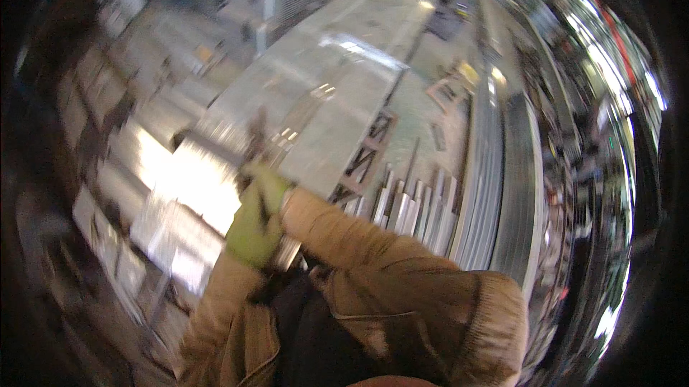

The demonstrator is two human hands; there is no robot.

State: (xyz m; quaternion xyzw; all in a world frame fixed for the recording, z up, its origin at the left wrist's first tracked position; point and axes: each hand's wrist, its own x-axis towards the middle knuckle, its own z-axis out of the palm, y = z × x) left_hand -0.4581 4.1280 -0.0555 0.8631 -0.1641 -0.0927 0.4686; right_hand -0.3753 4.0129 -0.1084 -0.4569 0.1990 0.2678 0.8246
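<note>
Wearing a yellow-green glove, the left hand (257, 223) is raised close to the chest, its fingers curled around the near end of a shiny metal piece (288, 252); motion blur hides exactly how it grips. The right hand cannot be made out beyond its tan sleeve (373, 258). Long aluminium sheets (323, 107) stretch away ahead, with cut aluminium profiles (413, 207) lying just to the right.

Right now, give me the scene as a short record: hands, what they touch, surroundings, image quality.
left hand: green glove, at the near end of a long metal sheet stack
right hand: hidden; only the tan sleeve shows
grip: cannot tell
beside: metal profiles standing right of the stack
image: motion-blurred
</note>
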